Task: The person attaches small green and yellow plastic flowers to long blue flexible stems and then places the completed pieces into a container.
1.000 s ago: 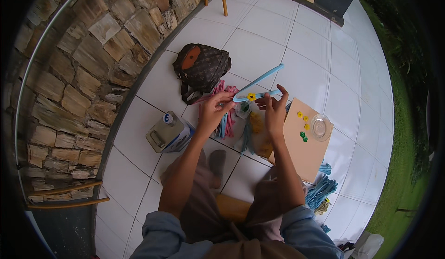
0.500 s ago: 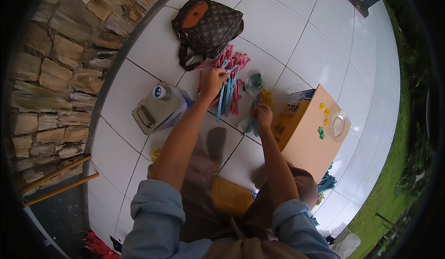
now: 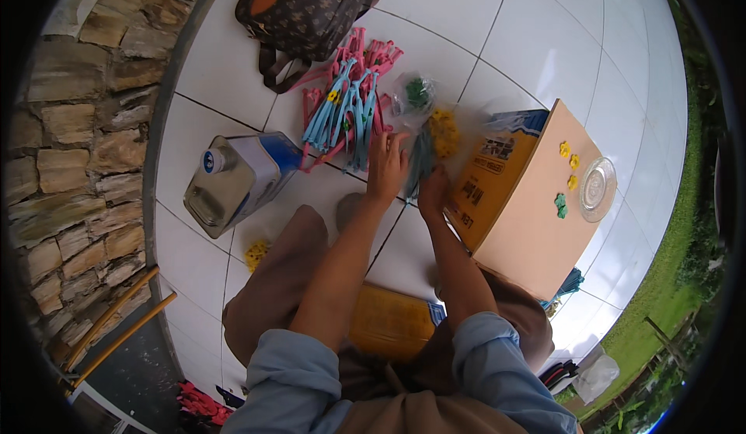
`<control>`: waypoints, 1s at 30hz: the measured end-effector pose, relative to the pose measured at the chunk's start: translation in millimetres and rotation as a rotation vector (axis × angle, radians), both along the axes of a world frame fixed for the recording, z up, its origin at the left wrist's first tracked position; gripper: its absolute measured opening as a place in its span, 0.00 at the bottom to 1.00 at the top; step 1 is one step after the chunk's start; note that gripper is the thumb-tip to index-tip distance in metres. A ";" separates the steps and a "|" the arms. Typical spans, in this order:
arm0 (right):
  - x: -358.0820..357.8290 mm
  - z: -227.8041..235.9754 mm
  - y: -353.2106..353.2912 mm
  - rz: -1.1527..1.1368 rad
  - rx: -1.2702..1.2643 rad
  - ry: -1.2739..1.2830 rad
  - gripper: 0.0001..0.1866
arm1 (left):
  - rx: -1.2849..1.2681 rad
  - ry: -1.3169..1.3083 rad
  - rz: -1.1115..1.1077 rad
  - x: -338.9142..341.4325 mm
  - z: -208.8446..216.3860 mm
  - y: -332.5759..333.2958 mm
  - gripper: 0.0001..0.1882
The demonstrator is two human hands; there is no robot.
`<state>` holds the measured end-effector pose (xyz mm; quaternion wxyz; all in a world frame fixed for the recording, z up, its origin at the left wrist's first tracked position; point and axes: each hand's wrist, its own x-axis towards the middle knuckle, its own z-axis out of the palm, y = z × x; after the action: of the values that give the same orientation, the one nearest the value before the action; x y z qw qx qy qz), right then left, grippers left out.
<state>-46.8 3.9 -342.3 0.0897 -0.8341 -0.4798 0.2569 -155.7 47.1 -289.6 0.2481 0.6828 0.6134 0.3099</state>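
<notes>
Head view, looking down on a white tiled floor point(image 3: 482, 22). Person seated, both forearms running from the lower edge up to frame centre.

Left hand point(image 3: 386, 166), centre of frame: fingers spread apart and laid flat, tips at the lower right edge of a pile of pink and light-blue plastic clothes hangers point(image 3: 346, 108) lying on the tiles. Whether the palm presses on anything beneath, cannot tell.

Right hand point(image 3: 433, 191), just right of the left hand and close beside it: fingers curled together around the lower end of a bundle of teal plastic hangers point(image 3: 420, 162) that runs up between the two hands.

Just above the bundle, a clear plastic bag of green pieces point(image 3: 414, 92); to its right, a clear plastic bag of small yellow flower shapes point(image 3: 444, 132), touching the bundle.

Right of centre: a tan cardboard box point(image 3: 517, 224) with yellow and green flower pieces and a round clear lid point(image 3: 597, 189) on its top face.

Top centre-left: a brown patterned handbag point(image 3: 311, 6), touching the pile. Left of centre: a rectangular metal tin with blue side and round cap point(image 3: 233, 181). Far left: a rough stone wall point(image 3: 70, 123). On the lap, lower centre: a flat yellow packet point(image 3: 388, 321).
</notes>
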 end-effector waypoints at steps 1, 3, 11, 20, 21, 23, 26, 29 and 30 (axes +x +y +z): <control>-1.0 3.0 -0.3 -0.028 0.002 0.052 0.12 | 0.001 0.002 -0.002 -0.8 -2.3 -5.3 0.17; -2.6 12.0 -2.1 -0.056 0.011 0.099 0.12 | -0.059 -0.039 -0.040 0.3 -2.4 -13.7 0.20; -24.1 90.6 -17.4 -0.057 0.258 0.338 0.15 | 0.059 0.208 -0.310 -6.2 34.0 -28.1 0.28; -9.8 198.8 -0.8 0.015 0.330 0.364 0.12 | 0.093 0.232 -0.453 -15.1 138.6 7.6 0.20; -5.7 206.3 1.3 0.019 0.345 0.365 0.12 | 0.107 0.258 -0.481 -17.3 146.6 9.3 0.20; 6.4 221.7 11.9 0.007 0.336 0.606 0.13 | 0.136 0.270 -0.454 -20.6 162.6 17.4 0.18; 32.6 223.1 28.0 0.017 0.291 0.652 0.18 | 0.192 0.328 -0.426 -16.6 185.0 29.1 0.14; 46.9 237.2 31.8 0.087 0.259 0.541 0.25 | 0.264 0.455 -0.408 -22.8 201.3 32.1 0.09; 54.2 241.4 32.0 0.048 0.317 0.584 0.27 | 0.175 0.438 -0.361 -21.3 213.6 30.5 0.09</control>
<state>7.4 35.9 -100.9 0.3459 -0.6894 -0.4874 0.4092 -177.0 77.6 -75.9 0.1009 0.8503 0.4919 0.1578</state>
